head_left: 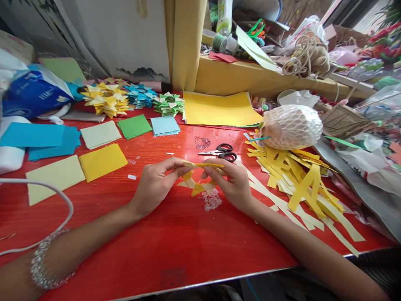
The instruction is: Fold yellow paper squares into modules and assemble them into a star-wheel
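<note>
Between both hands, a folded paper chain (197,189) of yellow and cream points hangs a little above the red table. My left hand (158,184) pinches its cream end between thumb and forefinger. My right hand (230,182) is closed on a yellow folded piece of the same chain, its fingers partly covering it. Just beyond the hands lie black-handled scissors (221,152), their blades pointing left. A small patch of clear bits (211,200) is on the table below the chain.
Yellow and cream paper strips (300,188) are piled at right, beside a net-wrapped bundle (291,126). Stacks of coloured paper, such as the green stack (134,126), lie at left. Finished folded rings (106,99) stand behind, near yellow sheets (219,108). A white cable (67,200) curves at left.
</note>
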Action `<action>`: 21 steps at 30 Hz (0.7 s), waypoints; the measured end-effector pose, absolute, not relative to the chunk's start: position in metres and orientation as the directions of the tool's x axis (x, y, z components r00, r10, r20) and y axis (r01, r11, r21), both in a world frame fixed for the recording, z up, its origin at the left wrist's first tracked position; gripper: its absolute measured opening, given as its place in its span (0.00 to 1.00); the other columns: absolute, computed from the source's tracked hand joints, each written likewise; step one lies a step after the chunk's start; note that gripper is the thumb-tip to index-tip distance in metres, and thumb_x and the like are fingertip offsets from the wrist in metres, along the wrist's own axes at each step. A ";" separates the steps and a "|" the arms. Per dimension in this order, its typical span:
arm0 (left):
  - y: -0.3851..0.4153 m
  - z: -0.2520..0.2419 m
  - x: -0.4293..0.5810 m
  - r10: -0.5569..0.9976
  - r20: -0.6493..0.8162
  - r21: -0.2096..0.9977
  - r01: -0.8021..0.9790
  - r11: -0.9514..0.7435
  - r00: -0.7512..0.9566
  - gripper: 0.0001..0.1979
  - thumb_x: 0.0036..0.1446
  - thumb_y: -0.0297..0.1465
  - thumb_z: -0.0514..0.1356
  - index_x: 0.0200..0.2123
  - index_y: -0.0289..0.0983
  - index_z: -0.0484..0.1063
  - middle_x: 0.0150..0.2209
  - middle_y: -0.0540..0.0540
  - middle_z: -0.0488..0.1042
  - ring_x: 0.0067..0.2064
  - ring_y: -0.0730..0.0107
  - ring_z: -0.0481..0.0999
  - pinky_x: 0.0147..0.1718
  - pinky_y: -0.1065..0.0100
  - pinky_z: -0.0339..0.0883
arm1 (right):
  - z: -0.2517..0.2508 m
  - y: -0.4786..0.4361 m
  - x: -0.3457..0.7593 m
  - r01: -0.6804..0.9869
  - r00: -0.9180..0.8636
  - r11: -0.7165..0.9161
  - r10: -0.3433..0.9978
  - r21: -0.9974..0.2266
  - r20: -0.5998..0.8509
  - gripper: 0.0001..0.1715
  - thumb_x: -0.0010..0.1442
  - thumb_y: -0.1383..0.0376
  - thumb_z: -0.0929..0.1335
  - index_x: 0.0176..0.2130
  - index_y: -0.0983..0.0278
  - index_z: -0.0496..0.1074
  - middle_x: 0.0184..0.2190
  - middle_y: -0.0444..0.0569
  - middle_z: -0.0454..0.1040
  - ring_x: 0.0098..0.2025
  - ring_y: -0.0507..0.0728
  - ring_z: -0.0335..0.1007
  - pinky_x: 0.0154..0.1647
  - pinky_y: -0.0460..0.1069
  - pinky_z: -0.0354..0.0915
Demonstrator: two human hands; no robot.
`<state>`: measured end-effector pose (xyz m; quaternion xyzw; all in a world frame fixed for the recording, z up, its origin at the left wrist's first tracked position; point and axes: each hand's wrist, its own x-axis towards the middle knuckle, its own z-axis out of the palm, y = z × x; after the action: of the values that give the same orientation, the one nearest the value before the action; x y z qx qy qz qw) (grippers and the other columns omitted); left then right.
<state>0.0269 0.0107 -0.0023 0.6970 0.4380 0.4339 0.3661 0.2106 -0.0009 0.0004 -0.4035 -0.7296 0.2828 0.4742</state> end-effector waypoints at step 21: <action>0.008 -0.002 0.027 0.894 0.367 0.832 0.340 -0.439 0.255 0.05 0.55 0.32 0.57 0.32 0.40 0.73 0.30 0.53 0.76 0.31 0.74 0.73 0.32 0.75 0.65 | 0.000 -0.002 0.211 0.331 -0.269 0.629 0.777 -0.703 0.569 0.08 0.58 0.72 0.63 0.38 0.67 0.70 0.27 0.47 0.75 0.28 0.50 0.72 0.27 0.44 0.70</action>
<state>0.0268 0.0076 -0.0016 0.7263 0.4250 0.4380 0.3164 0.2106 -0.0015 -0.0001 -0.3634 -0.7622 0.2309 0.4834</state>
